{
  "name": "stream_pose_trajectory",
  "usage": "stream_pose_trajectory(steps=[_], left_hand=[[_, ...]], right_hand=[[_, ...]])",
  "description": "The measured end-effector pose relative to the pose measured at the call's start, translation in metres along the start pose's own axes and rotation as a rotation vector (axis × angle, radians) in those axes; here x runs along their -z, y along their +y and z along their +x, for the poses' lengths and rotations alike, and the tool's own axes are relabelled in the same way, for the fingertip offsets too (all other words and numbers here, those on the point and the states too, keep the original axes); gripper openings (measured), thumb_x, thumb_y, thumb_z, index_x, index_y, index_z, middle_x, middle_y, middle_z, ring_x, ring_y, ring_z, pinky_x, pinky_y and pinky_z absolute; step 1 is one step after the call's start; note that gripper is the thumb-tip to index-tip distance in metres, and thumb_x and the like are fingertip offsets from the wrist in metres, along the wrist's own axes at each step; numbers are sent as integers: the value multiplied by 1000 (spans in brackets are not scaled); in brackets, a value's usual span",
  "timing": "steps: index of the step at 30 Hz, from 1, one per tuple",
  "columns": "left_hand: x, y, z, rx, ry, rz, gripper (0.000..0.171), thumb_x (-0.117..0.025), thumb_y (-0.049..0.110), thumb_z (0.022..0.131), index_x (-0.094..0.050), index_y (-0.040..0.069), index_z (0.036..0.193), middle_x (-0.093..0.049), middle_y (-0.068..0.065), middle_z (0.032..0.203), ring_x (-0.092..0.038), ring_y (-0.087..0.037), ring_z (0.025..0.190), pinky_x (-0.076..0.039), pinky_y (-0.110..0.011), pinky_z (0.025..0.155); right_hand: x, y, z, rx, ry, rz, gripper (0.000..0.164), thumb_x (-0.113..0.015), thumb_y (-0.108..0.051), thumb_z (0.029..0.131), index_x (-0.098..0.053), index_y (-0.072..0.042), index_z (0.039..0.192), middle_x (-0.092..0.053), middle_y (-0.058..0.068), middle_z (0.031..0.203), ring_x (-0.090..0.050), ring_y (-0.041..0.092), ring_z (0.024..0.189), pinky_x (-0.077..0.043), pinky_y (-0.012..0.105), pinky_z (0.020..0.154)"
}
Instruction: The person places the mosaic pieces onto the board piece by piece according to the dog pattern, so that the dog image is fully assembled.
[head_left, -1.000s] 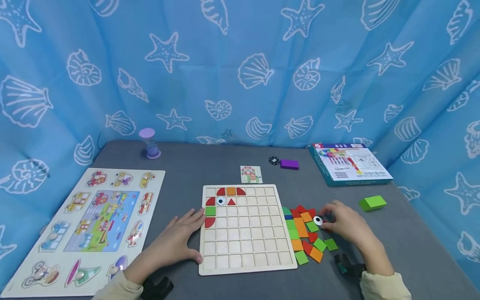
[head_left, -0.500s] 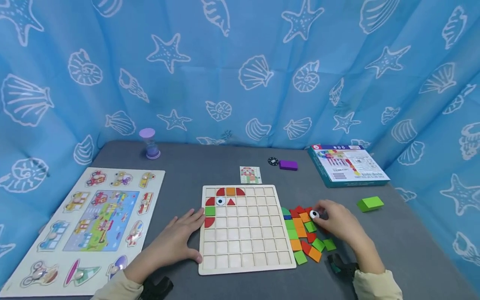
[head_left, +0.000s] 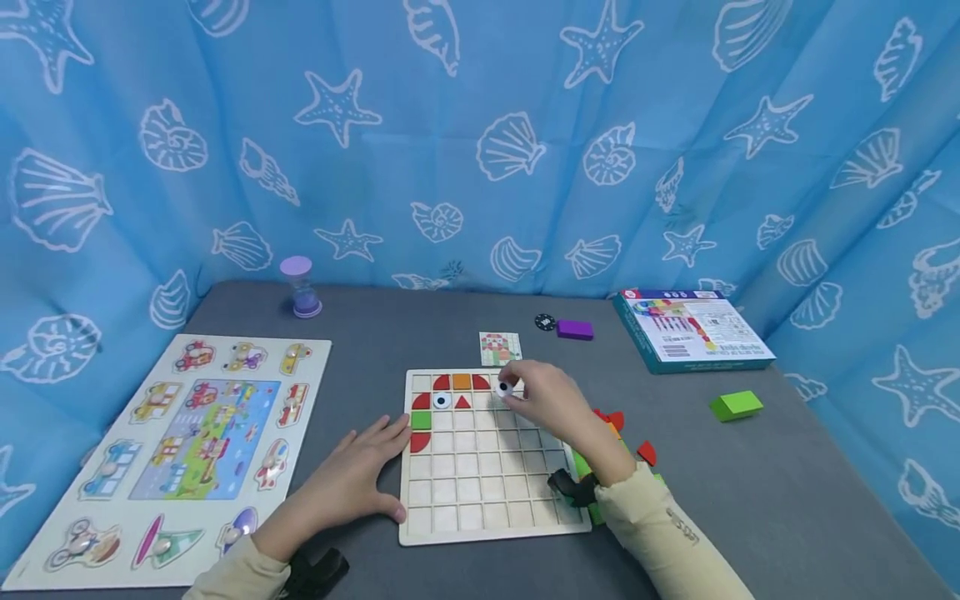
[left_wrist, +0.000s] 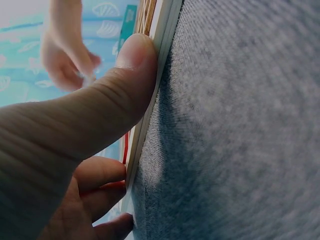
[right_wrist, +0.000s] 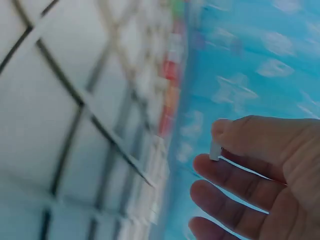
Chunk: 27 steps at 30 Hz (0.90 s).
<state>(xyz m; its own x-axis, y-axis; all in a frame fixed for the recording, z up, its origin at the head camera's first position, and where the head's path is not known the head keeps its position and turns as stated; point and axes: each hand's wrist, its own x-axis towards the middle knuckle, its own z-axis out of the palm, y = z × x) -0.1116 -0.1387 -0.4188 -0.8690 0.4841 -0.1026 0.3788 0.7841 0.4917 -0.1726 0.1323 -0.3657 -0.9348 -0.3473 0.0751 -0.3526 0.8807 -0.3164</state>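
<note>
A wooden grid board (head_left: 465,492) lies on the grey table. In its upper left cells sit red curved tiles, an orange square (head_left: 461,382), a green square (head_left: 422,421), a red triangle (head_left: 462,402) and a round eye tile (head_left: 442,401). My left hand (head_left: 348,475) rests at the board's left edge, thumb and fingertips touching the rim. Above the upper right part of the board, my right hand (head_left: 551,404) pinches a second eye tile (head_left: 505,388) between thumb and index finger; in the right wrist view this tile (right_wrist: 215,150) shows edge-on.
Loose tiles (head_left: 647,452) lie right of the board, partly hidden by the right arm. A pattern card (head_left: 500,347), a purple block (head_left: 575,330) and a black disc (head_left: 545,322) lie behind it. A knob puzzle (head_left: 300,442), hourglass (head_left: 303,292), box (head_left: 697,333) and green block (head_left: 737,406) surround it.
My right hand has carried the eye tile left from the loose tiles to above the board's upper right part. My left hand stays at the board's edge.
</note>
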Motion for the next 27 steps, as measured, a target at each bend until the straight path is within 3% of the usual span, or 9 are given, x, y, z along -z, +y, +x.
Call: stream_pose_trajectory(steps=[5, 15, 21, 27], left_hand=[[-2, -1, 0, -10, -3, 5, 102, -77, 50, 52, -36, 11, 137, -25, 0, 146, -17, -27, 134, -16, -61, 99], [1, 1, 2, 11, -4, 6, 103, -77, 51, 52, -35, 11, 137, -24, 1, 146, -16, -26, 135, -15, -61, 99], [1, 2, 2, 14, -3, 11, 103, -77, 51, 51, -35, 11, 137, -24, 0, 146, -16, -26, 135, -15, -60, 100], [2, 2, 1, 19, -15, 2, 103, -77, 51, 52, -34, 12, 137, -23, 1, 146, -16, -26, 135, -14, -61, 100]], right_hand=[[-22, -7, 22, 4, -119, -79, 15, -69, -22, 76, -66, -17, 90, -59, -7, 77, -49, 8, 66, -42, 26, 60], [-27, -7, 32, 39, -159, -82, 18, -70, -21, 75, -66, -19, 92, -52, -9, 66, -46, 9, 60, -37, 25, 53], [-17, 0, 28, 8, -154, -23, 20, -69, -18, 76, -66, -19, 96, -55, -8, 68, -47, 9, 60, -38, 26, 54], [11, 35, 4, -30, -48, 41, 27, -68, -17, 77, -65, -13, 103, -57, -4, 76, -50, 11, 64, -41, 26, 55]])
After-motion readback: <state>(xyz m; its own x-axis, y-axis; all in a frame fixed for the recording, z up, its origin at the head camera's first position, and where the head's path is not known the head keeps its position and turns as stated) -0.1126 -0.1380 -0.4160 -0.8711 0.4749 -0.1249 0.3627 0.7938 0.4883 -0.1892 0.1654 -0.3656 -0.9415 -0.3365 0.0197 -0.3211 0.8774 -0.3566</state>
